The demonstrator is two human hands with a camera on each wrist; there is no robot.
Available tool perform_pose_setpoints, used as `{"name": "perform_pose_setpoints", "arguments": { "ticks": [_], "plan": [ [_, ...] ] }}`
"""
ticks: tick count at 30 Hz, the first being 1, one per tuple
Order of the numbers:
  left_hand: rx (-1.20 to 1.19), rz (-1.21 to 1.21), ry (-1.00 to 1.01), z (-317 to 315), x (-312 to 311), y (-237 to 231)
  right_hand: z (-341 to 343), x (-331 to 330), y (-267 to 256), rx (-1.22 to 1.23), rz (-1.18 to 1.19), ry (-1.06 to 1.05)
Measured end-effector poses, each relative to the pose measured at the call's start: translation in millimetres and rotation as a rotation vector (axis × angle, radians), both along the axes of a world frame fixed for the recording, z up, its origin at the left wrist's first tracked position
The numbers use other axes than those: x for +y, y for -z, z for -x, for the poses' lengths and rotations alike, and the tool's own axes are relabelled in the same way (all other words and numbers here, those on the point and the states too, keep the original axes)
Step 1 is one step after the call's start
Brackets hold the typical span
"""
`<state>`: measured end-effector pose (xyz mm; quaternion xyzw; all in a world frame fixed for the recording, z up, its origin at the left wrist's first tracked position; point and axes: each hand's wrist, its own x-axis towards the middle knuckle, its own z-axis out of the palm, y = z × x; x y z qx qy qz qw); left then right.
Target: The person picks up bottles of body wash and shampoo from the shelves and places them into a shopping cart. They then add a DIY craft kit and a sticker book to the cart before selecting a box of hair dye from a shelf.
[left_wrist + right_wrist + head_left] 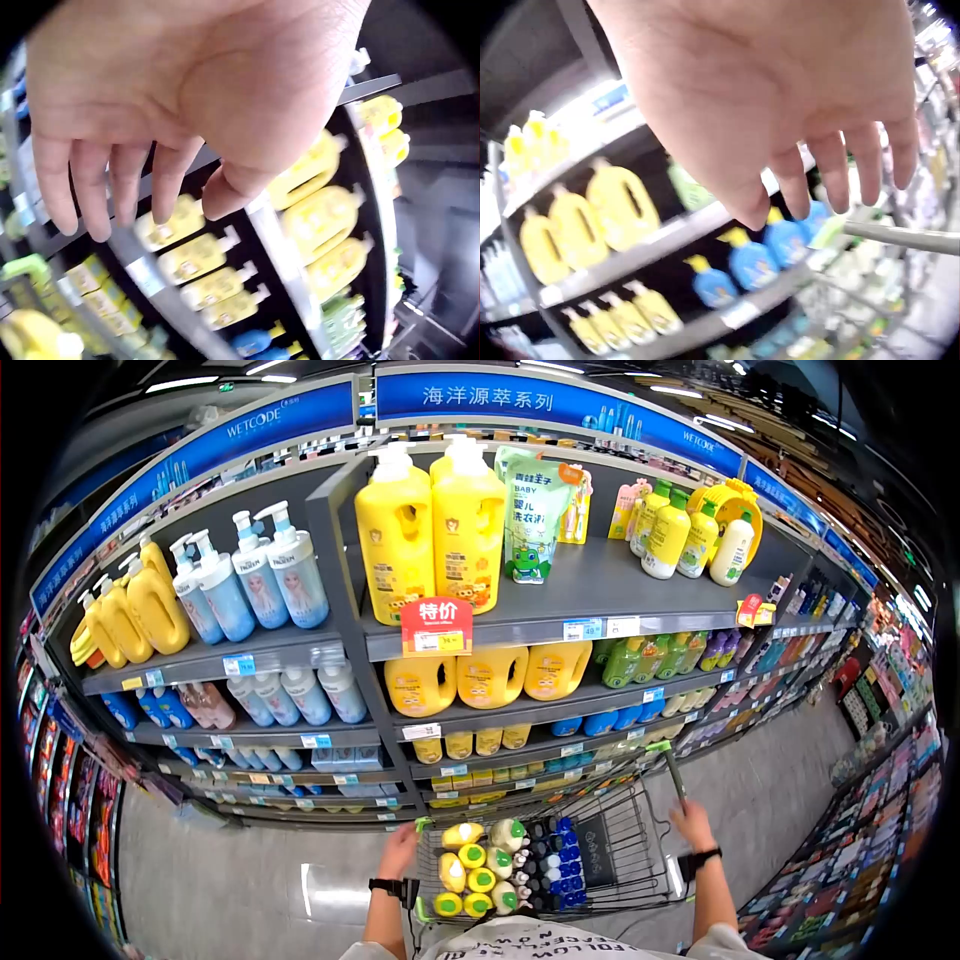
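Observation:
A wire shopping cart [632, 822] stands below the shelves in the head view, holding yellow bottles [452, 873] with green caps and rows of dark and blue bottles [568, 865]. My left hand [398, 852] is beside its left green corner; in the left wrist view that hand [187, 97] has loose, spread fingers with nothing in them. My right hand [692, 828] is at the lower end of a grey bar [674, 775] with a green tip. The right wrist view shows this hand [780, 97] with relaxed fingers above the bar [907, 235]; contact is unclear.
Shelves [590, 595] ahead carry large yellow pump bottles [468, 535], a green pouch [535, 520], blue pump bottles [262, 575] and green-capped bottles [665, 535]. Grey floor [250, 860] lies left of the cart. Another stocked shelf [850, 860] stands at the right.

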<state>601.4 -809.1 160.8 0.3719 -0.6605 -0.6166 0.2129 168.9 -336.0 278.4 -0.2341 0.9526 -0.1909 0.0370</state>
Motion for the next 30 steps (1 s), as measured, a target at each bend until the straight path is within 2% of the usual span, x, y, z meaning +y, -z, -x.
{"name": "perform_pose_setpoints", "arguments": {
  "ticks": [1, 2, 3, 4, 5, 6, 7, 8, 9, 11, 14, 15, 17, 23, 26, 28, 30],
  "plan": [
    [0.038, 0.163, 0.070, 5.2, -15.4, -45.1, -8.8, -46.8, -39.5, 0.179, 0.191, -0.151],
    [0.109, 0.186, 0.120, 11.3, -19.7, -109.0, -26.9, -102.6, -113.8, 0.223, 0.397, -0.383],
    [0.174, 0.130, 0.180, 16.7, -29.7, -142.4, -50.0, -150.8, -172.8, 0.354, 0.621, -0.421],
    [0.237, 0.173, 0.261, 24.2, -36.0, -176.4, -55.4, -182.4, -212.4, 0.376, 0.646, -0.338],
    [0.289, 0.127, 0.381, 30.9, -44.6, -200.5, -66.8, -219.6, -248.3, 0.410, 0.832, -0.284],
    [0.333, 0.140, 0.456, 37.6, -46.0, -230.6, -75.7, -256.2, -277.3, 0.257, 1.102, -0.411],
    [0.348, 0.213, 0.512, 44.0, -50.2, -253.9, -86.5, -291.2, -304.2, 0.073, 1.221, -0.433],
    [0.436, 0.217, 0.579, 53.6, -55.9, -271.3, -87.9, -324.7, -320.2, 0.006, 1.255, -0.540],
    [0.480, 0.262, 0.602, 60.4, -59.2, -293.6, -88.4, -359.1, -333.4, 0.038, 1.220, -0.599],
    [0.505, 0.256, 0.614, 67.1, -61.1, -328.5, -80.0, -423.2, -347.2, 0.066, 1.164, -0.610],
    [0.553, 0.243, 0.676, 64.5, -56.1, -343.1, -85.5, -476.7, -365.3, -0.032, 1.117, -0.534],
    [0.567, 0.204, 0.701, 59.8, -53.7, -343.6, -88.5, -481.5, -370.2, -0.020, 1.120, -0.539],
    [0.535, 0.240, 0.740, 48.8, -56.5, -340.1, -95.3, -491.2, -377.3, -0.401, 1.109, -0.462],
    [0.561, 0.217, 0.688, 50.1, -80.8, -346.5, -72.7, -494.9, -381.5, -0.452, 1.188, -0.355],
    [0.645, 0.343, 0.683, 88.5, -83.8, -360.5, -76.4, -488.0, -383.2, -0.501, 1.123, -0.407],
    [0.656, 0.359, 0.642, 116.2, -79.7, -382.3, -86.8, -481.9, -383.1, -0.522, 1.182, -0.478],
    [0.599, 0.269, 0.709, 156.2, -83.8, -396.8, -94.9, -475.8, -380.7, -0.535, 1.230, -0.499]
  ]
}}
